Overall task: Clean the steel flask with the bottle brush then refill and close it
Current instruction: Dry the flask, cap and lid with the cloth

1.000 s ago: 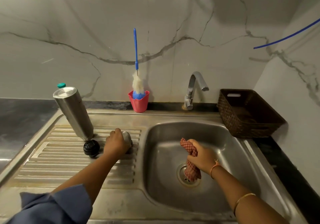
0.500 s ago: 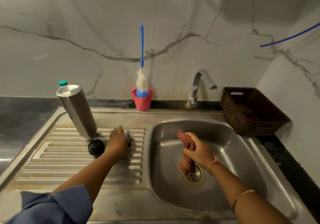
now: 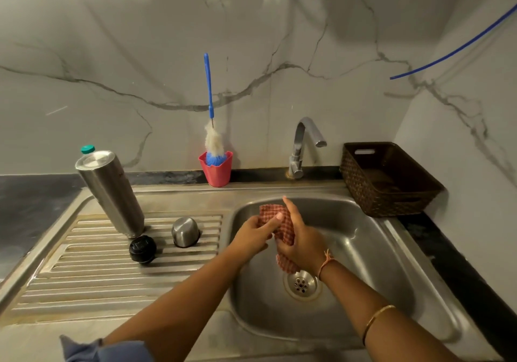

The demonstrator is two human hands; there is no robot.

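Over the sink basin point(image 3: 377, 263), right of centre, both your hands hold a red checked cloth point(image 3: 282, 226). Your left hand point(image 3: 256, 235) pinches its upper edge with thumb and fingers; your right hand point(image 3: 303, 247) grips it from the right. The steel flask point(image 3: 110, 194) stands on the drainboard point(image 3: 84, 277), far left, with its steel cap point(image 3: 185, 231) and black stopper point(image 3: 142, 249) just beside it. The bottle brush point(image 3: 214, 143) stands in a red cup point(image 3: 216, 171) by the far wall.

Home kitchen: steel sink point(image 3: 391, 238), tap point(image 3: 303, 140).
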